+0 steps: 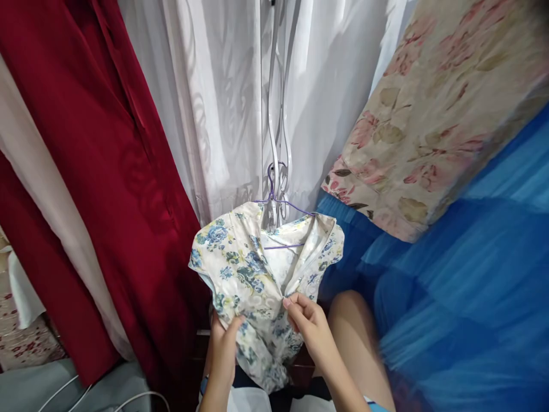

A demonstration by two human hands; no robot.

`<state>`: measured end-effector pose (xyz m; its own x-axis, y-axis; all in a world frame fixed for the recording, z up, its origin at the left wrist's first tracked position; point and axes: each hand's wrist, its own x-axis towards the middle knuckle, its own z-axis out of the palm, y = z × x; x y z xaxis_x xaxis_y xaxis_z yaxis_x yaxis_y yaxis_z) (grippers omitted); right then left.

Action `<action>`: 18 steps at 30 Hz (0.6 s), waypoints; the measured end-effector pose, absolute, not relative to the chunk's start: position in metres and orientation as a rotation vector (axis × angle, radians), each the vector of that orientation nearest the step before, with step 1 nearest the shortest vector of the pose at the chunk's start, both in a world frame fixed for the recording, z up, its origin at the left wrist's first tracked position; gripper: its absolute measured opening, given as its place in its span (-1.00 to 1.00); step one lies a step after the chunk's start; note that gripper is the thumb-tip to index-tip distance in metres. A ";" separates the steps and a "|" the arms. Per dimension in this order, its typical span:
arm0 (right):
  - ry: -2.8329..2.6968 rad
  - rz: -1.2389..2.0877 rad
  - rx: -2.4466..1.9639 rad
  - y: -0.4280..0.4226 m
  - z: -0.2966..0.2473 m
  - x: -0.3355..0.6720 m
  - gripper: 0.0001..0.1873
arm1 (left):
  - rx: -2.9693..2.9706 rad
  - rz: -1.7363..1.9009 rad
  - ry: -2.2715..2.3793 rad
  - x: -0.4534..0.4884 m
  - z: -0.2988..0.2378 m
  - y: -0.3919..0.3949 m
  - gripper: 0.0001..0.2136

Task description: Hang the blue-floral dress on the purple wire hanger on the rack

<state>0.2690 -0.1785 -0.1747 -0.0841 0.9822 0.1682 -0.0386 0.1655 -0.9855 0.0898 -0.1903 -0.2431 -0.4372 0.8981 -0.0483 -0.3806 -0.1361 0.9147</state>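
A white garment with blue flowers hangs on a thin purple hanger, which is hooked on a white metal scroll grille behind a sheer white curtain. My left hand grips the garment's front from below, fingers closed on the cloth. My right hand pinches the front opening of the garment near its middle, thumb and fingertips pressed together on the fabric edge.
A dark red curtain hangs at the left. A floral mattress leans at the upper right above blue fabric. White cables lie at the lower left. My bare knee is beside the right hand.
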 end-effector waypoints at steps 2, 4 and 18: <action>-1.295 1.196 -1.034 -0.187 -0.176 0.272 -0.52 | 0.628 2.010 1.334 0.081 -0.240 -0.187 -0.58; -1.272 1.226 -1.049 -0.191 -0.177 0.272 -0.51 | 0.736 2.125 1.413 0.084 -0.233 -0.186 -0.64; -1.272 1.254 -1.059 -0.178 -0.154 0.272 -0.56 | 1.510 1.454 1.251 0.161 -0.218 -0.198 -0.75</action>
